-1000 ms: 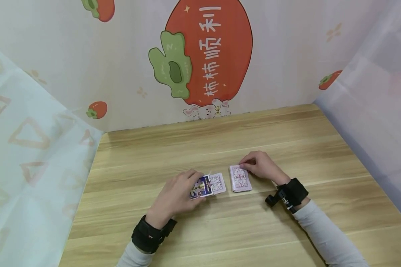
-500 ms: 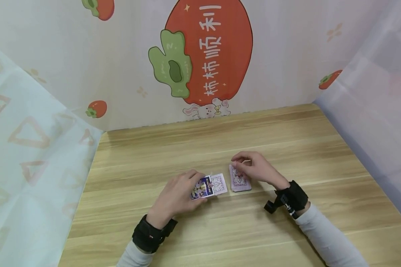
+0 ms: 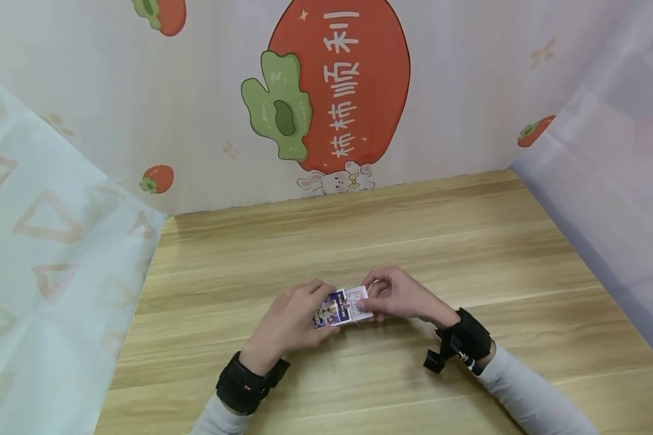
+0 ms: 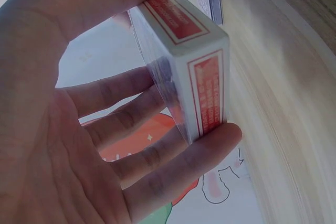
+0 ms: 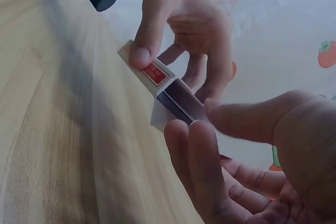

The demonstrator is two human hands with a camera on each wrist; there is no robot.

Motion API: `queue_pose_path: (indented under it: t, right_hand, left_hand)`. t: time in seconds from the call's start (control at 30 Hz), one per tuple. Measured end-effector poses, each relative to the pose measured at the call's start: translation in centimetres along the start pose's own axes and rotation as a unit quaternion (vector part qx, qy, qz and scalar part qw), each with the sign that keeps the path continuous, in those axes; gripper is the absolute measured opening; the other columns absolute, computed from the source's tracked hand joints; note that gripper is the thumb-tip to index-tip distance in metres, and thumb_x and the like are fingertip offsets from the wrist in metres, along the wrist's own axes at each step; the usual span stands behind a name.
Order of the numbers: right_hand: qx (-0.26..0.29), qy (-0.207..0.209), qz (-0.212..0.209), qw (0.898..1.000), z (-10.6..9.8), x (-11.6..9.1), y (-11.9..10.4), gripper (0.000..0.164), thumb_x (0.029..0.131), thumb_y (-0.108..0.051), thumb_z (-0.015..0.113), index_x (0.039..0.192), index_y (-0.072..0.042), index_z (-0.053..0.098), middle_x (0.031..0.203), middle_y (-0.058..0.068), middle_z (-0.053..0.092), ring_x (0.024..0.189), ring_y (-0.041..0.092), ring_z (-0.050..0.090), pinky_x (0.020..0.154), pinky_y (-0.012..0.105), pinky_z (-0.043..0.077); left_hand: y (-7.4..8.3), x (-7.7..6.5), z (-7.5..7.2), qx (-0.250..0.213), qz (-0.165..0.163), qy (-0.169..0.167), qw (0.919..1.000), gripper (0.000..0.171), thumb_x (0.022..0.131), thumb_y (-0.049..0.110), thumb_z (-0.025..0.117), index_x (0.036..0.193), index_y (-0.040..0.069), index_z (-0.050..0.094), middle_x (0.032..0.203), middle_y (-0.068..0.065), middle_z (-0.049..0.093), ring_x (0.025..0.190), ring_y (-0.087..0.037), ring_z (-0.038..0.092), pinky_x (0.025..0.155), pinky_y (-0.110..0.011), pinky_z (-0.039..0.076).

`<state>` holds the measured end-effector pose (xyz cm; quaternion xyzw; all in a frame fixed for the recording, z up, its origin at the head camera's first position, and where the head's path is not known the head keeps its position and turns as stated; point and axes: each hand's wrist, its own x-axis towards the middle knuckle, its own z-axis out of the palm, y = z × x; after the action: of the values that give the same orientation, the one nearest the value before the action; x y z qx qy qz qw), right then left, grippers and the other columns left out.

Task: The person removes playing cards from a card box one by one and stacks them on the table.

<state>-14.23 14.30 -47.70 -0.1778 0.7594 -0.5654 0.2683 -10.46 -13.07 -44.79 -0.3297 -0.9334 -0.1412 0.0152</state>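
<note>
My left hand grips a playing-card box by its edges, its printed face up in the head view. White sides with red panels show on the box in the left wrist view, thumb on one edge and fingertips opposite. Patterned playing cards stick out of the box's right end. There, my right hand pinches the cards between thumb and fingers. The right wrist view shows the cards at the box mouth, a pale flap beside them. The fingers hide their outer end.
A wood-grain table lies beneath both hands. Printed cloth walls close off the back and sides. Each wrist wears a black camera strap, the right one with a small part jutting out.
My right hand has moved left and toward me from the card pile to the box mouth and now pinches cards there. The pile no longer shows at its former place. The left hand barely moved.
</note>
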Motion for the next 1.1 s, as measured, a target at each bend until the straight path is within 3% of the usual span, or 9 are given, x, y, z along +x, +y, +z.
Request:
queue_pose_path:
  t: [0.33,0.63,0.83,0.97,1.1]
  right_hand:
    - [0.022,0.002,0.022,1.0,-0.7,-0.2,-0.1,0.029,0.097,-0.008,0.077,0.119,0.006,0.063,0.09,0.016,0.078,0.07,0.033,0.077,0.066,0.054,0.063]
    - [0.018,0.033,0.026,0.999,-3.5,-0.4,-0.3,0.016,0.1,-0.008,0.073,0.108,0.003,0.065,0.089,0.016,0.076,0.071,0.022,0.073,0.063,0.037,0.063]
    - [0.027,0.05,0.014,0.998,-5.7,-0.9,0.0,0.019,0.102,-0.004,0.068,0.118,0.007,0.068,0.1,0.018,0.075,0.085,0.025,0.073,0.08,0.042,0.064]
    - [0.02,0.069,0.005,0.997,-6.9,-0.8,0.4,0.023,0.104,-0.006,0.066,0.122,0.007,0.069,0.105,0.014,0.074,0.09,0.027,0.071,0.08,0.039,0.062]
    - [0.019,0.095,0.026,0.995,-7.6,-0.5,1.0,0.024,0.104,-0.011,0.068,0.122,0.006,0.071,0.105,0.01,0.075,0.088,0.023,0.069,0.078,0.037,0.061]
  left_hand:
    - [-0.4,-0.1,0.0,-0.009,-0.014,-0.002,0.9998,0.07,0.081,0.047,0.092,0.136,0.013,0.067,0.126,-0.003,0.072,0.098,-0.016,0.071,0.078,-0.031,0.059]
    - [-1.0,-0.3,-0.1,-0.013,-0.034,-0.004,0.9993,0.072,0.08,0.044,0.094,0.137,0.011,0.066,0.129,-0.006,0.072,0.103,-0.019,0.071,0.082,-0.035,0.06]
    - [-1.1,-0.4,-0.1,-0.012,-0.04,-0.008,0.9991,0.071,0.081,0.044,0.093,0.138,0.012,0.066,0.13,-0.006,0.072,0.102,-0.02,0.071,0.083,-0.036,0.06]
    - [-1.1,-0.4,-0.2,-0.014,-0.04,-0.005,0.9991,0.071,0.081,0.044,0.093,0.138,0.011,0.066,0.13,-0.007,0.072,0.103,-0.021,0.071,0.084,-0.038,0.06]
    - [-1.1,-0.4,-0.2,-0.013,-0.035,-0.001,0.9993,0.072,0.08,0.044,0.093,0.138,0.011,0.066,0.129,-0.007,0.072,0.102,-0.021,0.072,0.084,-0.038,0.06]
